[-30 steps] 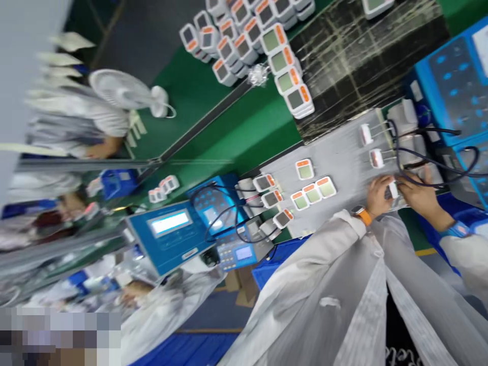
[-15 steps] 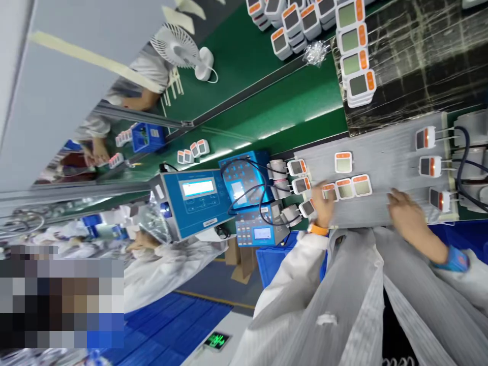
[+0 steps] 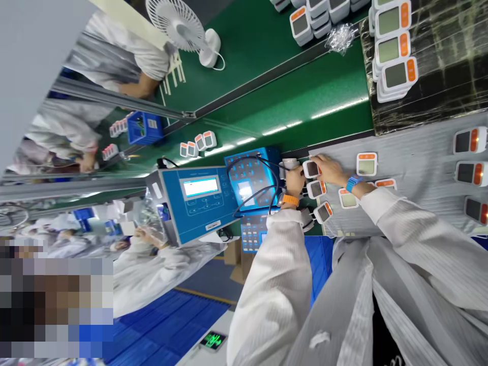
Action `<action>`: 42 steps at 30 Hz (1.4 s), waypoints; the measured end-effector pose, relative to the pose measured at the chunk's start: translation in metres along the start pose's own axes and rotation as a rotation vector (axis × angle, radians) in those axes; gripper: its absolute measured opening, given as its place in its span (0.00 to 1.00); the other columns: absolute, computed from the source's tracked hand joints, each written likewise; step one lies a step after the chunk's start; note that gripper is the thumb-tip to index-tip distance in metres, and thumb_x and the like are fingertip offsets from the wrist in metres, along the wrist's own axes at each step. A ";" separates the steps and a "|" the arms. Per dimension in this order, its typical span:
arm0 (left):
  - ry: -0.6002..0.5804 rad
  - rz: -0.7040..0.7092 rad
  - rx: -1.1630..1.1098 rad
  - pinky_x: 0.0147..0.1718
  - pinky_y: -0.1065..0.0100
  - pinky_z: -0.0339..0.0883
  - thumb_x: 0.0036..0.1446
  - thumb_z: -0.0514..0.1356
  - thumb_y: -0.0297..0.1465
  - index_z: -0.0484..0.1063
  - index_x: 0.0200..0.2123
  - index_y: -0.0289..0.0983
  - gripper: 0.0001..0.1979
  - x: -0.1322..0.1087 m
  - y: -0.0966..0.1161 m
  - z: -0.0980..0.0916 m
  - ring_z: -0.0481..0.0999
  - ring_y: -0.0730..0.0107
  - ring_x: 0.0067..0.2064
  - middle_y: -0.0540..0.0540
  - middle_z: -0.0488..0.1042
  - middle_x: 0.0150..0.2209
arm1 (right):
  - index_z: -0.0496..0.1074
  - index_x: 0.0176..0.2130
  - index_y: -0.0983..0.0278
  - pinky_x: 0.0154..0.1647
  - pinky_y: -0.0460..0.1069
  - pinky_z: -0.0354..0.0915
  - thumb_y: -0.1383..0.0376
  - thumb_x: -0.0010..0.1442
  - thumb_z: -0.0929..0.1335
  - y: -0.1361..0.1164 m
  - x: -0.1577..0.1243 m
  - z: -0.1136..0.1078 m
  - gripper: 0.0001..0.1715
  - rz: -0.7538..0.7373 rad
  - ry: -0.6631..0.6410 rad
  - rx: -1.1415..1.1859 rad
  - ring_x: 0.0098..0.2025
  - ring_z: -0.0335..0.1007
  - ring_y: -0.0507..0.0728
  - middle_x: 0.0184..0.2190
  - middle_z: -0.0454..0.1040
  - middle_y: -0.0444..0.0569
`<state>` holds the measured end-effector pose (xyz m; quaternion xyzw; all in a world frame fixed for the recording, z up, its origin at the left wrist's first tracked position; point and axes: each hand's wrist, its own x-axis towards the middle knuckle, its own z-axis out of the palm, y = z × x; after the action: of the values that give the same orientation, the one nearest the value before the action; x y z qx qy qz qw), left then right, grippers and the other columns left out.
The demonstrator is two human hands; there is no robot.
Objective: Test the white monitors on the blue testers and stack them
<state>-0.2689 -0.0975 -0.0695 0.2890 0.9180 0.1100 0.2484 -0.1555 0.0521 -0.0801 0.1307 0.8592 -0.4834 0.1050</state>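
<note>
My right hand, with a blue wristband, grips the orange end of a small white device with a dark screen. My left hand, with an orange wristband, is closed at that device's other end, beside a white cylinder; its fingertips are partly hidden, so what they hold is unclear. Just below are a second device and a tilted third one. On the grey mat lie a device with a pale screen and others partly covered by my right arm.
Blue instrument boxes with black cables stand to the left. Devices with lit orange strips line the mat's right side. Stacked devices rest on a black wrapped board. Across the green bench are a fan and co-workers' arms.
My left hand has moved left and up to the cylinder by the top device. My right hand has crossed left over the mat and taken hold of that device. The view has shifted left.
</note>
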 end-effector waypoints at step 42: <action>-0.205 0.194 -0.933 0.59 0.54 0.74 0.56 0.72 0.47 0.66 0.65 0.45 0.37 -0.095 0.134 0.022 0.78 0.55 0.58 0.41 0.75 0.59 | 0.71 0.63 0.60 0.65 0.68 0.68 0.72 0.51 0.77 0.034 -0.160 -0.074 0.41 -0.113 0.264 0.304 0.64 0.68 0.70 0.61 0.70 0.58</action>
<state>-0.1263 -0.0432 -0.0051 0.2402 0.7104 0.5033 0.4293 0.0028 0.1128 -0.0200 0.1589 0.7886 -0.5913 -0.0569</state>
